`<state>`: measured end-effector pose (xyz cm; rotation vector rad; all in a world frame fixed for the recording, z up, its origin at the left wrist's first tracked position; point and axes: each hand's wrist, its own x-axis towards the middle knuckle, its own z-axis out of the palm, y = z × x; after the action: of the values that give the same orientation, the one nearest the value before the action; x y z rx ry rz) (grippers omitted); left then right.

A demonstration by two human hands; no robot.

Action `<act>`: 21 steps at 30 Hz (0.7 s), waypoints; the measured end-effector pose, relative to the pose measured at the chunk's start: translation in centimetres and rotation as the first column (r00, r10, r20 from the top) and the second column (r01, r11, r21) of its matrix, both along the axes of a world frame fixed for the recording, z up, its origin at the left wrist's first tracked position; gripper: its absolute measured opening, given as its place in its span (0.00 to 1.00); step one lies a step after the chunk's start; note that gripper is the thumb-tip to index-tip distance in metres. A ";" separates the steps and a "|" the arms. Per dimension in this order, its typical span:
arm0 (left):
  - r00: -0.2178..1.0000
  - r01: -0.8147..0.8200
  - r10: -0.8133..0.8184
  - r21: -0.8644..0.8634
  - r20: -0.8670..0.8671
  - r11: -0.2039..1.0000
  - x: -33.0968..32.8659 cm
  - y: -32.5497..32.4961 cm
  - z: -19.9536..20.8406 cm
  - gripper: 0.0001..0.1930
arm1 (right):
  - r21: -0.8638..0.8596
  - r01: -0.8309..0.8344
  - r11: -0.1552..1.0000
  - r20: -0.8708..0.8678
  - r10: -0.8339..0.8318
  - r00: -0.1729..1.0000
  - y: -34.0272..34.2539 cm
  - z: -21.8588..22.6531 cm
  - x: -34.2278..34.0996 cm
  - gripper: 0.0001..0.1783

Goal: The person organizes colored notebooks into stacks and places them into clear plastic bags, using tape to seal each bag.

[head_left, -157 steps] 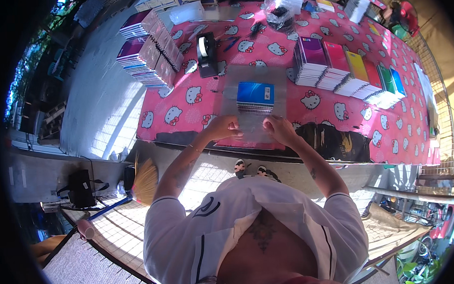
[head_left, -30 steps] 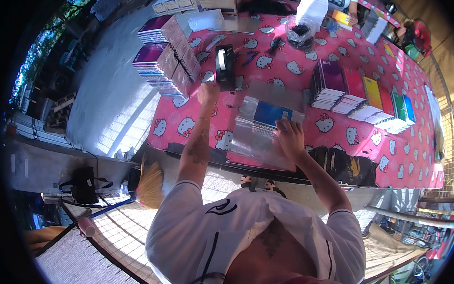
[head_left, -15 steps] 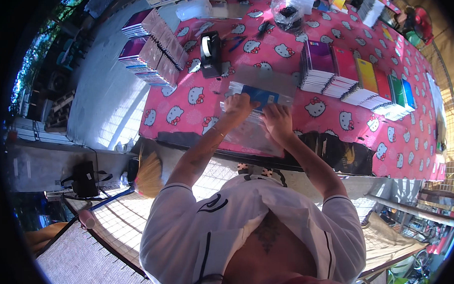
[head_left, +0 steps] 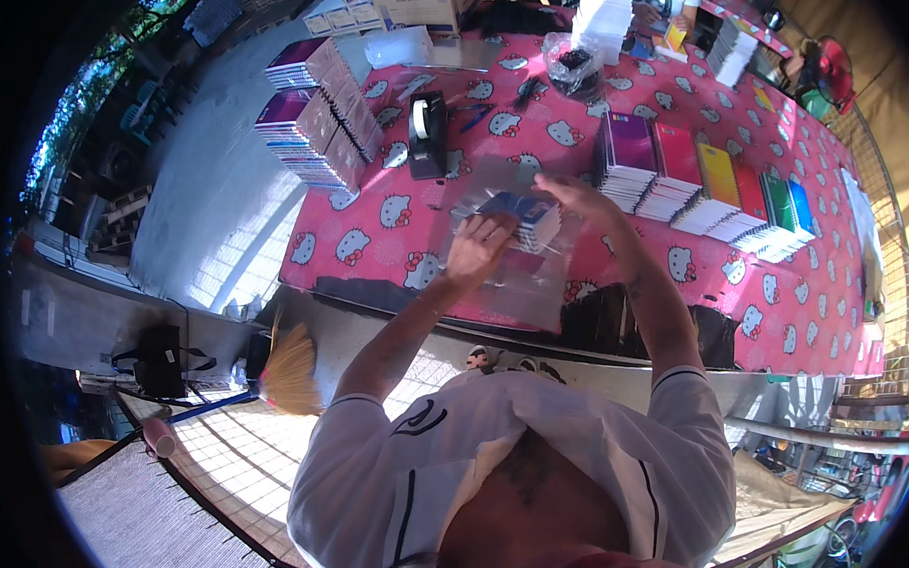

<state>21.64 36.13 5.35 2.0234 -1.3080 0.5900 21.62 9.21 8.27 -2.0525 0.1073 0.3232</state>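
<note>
A small stack of blue-covered notebooks lies on a clear plastic bag near the table's front edge. My left hand is closed over the stack's left end, its fingers curled on the top cover. Above the stack's far right corner, my right hand has its fingers close together at the bag's film, seemingly pinching it. Whether the notebooks are inside the bag or only on top of it, I cannot tell. Left of the bag's far end stands a black tape dispenser with a white roll.
Spiral notebooks in purple, red, yellow, green and blue stand in stacks at the right. More notebook piles sit at the table's left edge. A bagged black bundle and a white stack are farther back. Across the table sits another person.
My right hand has moved off the notebooks, up and right to the film. The notebooks have turned, showing their page edges on the right. My left hand remains on the stack. The view has shifted slightly.
</note>
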 end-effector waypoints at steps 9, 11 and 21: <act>0.745 -0.160 0.047 -0.110 -0.666 0.981 3.5 1.7 -2.2 0.17 | 0.297 0.175 0.939 0.237 -0.250 0.939 2.4 1.6 -5.1 0.39; 0.774 -0.331 0.156 -0.182 -0.614 0.926 6.8 2.5 -2.1 0.15 | -0.128 0.129 0.983 0.618 -0.023 0.786 5.0 5.1 -6.6 0.28; 0.104 -0.587 0.043 -0.027 -0.994 0.809 23.0 7.1 -0.7 0.11 | -0.444 0.288 0.848 0.778 0.206 0.593 10.1 8.3 -7.5 0.13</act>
<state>44.67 43.22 4.65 1.6536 0.1571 -0.3348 14.11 19.30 16.59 -2.5474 -0.3667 -0.8129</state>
